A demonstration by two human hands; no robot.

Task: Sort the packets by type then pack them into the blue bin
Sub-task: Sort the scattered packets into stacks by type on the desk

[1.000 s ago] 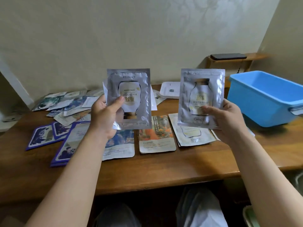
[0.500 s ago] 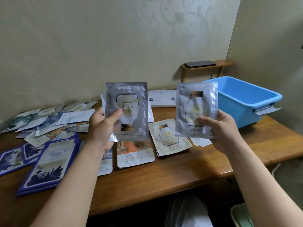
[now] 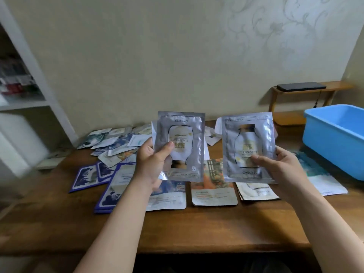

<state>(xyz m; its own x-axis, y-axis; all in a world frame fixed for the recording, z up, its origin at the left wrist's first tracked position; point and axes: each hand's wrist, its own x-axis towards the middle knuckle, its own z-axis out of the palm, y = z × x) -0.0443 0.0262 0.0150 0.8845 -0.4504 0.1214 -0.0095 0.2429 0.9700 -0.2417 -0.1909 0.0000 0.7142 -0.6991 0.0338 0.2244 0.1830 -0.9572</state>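
Note:
My left hand (image 3: pixel 151 164) grips a silver Bird's Nest packet (image 3: pixel 180 134) upside down, with more packets stacked behind it. My right hand (image 3: pixel 283 172) pinches a matching silver packet (image 3: pixel 248 140) upright, thumb on its front. Both are held above the wooden table (image 3: pixel 177 229). The blue bin (image 3: pixel 334 138) stands at the right on the table. Below the hands lie sorted packets: dark blue ones (image 3: pixel 116 186), an orange one (image 3: pixel 213 190), a white pile (image 3: pixel 256 192) and a teal one (image 3: pixel 321 178).
A loose heap of mixed packets (image 3: pixel 114 142) lies at the table's back left. A white shelf unit (image 3: pixel 23 95) stands at the left. A small wooden shelf (image 3: pixel 307 89) with a dark flat device is behind the bin.
The view has swung left, so the bin now sits at the right edge and the white shelf shows. Both hands still hold their silver packets up side by side.

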